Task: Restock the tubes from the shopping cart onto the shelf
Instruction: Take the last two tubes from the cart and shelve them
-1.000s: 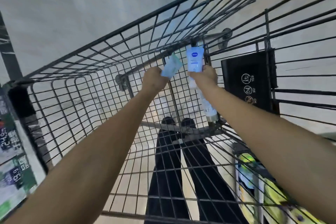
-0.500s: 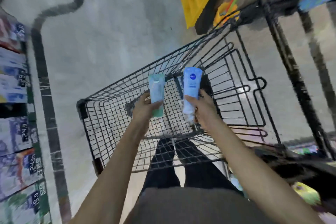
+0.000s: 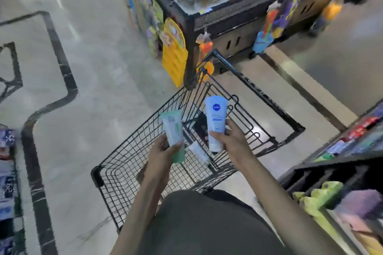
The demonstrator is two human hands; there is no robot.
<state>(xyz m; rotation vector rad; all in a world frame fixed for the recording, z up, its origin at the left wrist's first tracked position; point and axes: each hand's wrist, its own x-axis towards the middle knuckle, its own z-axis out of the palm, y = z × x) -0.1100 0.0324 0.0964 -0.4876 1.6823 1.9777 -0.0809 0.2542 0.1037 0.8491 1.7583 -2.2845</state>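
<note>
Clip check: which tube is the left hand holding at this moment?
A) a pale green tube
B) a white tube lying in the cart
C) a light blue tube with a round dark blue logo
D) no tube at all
A: the left hand grips the pale green tube above the cart, while the right hand holds the light blue tube.

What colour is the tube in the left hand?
Pale green tube, darker green at its lower end, in the left hand; head view.
</note>
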